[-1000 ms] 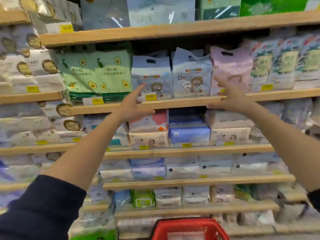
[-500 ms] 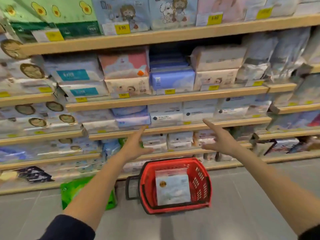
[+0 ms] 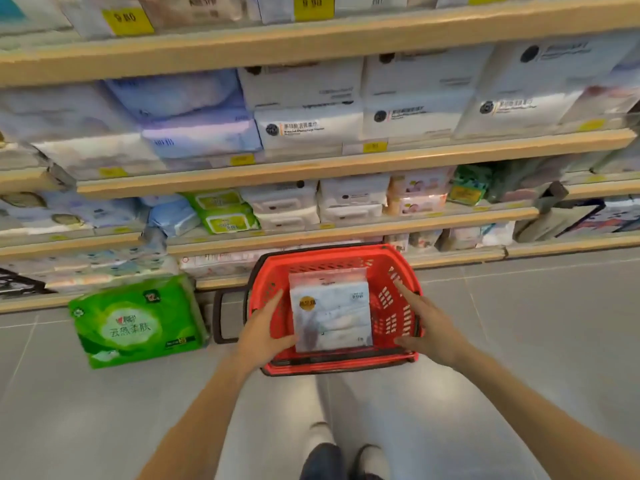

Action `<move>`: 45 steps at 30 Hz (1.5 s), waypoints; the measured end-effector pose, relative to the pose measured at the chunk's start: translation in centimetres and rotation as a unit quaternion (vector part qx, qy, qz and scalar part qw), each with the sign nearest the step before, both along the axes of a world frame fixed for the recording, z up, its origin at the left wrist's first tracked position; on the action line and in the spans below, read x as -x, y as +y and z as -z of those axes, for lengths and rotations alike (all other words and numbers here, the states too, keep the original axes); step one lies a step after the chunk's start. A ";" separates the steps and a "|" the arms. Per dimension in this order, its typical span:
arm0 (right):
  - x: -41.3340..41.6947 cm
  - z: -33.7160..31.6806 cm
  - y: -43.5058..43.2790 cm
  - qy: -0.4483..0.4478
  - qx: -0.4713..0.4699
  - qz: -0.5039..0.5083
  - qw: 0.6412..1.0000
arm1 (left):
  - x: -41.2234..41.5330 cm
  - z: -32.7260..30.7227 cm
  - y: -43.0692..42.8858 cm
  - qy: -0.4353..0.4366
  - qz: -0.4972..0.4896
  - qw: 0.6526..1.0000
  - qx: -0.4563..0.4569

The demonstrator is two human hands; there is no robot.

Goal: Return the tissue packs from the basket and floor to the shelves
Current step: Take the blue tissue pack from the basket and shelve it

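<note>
Left hand (image 3: 266, 332) open, touching white tissue pack (image 3: 330, 311) in red basket (image 3: 398, 271); right hand (image 3: 427, 323) open, apart. Pack label blurred.

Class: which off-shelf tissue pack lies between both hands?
The white pack inside the red basket; the green pack sits on the floor, left.

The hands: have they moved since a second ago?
Yes. Both hands, left and right, dropped from the upper shelves to the red basket on the floor, flanking its white tissue pack.
</note>
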State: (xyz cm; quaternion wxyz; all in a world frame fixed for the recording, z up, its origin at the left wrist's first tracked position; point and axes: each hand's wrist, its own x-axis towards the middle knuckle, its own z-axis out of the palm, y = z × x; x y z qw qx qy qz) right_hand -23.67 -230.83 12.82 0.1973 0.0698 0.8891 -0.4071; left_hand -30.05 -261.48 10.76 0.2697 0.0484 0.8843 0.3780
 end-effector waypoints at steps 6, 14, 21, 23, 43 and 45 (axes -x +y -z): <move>3.5 15.6 0.1 -0.017 -0.014 0.000 1.000 | 2.7 15.8 0.2 -0.012 0.005 1.000 0.020; 9.1 33.7 -0.3 -0.053 -0.029 -0.054 0.997 | 7.2 31.6 0.6 -0.066 0.070 0.991 0.092; 11.8 41.3 0.8 -0.094 -0.044 -0.083 0.991 | 9.6 37.4 1.2 -0.086 0.106 0.980 0.146; 11.7 42.2 0.7 -0.088 -0.034 -0.082 0.992 | 9.5 38.3 1.2 -0.074 0.104 0.979 0.156; 9.2 27.7 -0.9 0.048 0.015 0.018 0.999 | 6.8 24.4 2.1 0.077 -0.005 0.995 0.064; 9.0 23.2 -0.5 0.075 -0.001 0.008 0.997 | 6.4 19.8 2.1 0.090 -0.002 0.994 0.062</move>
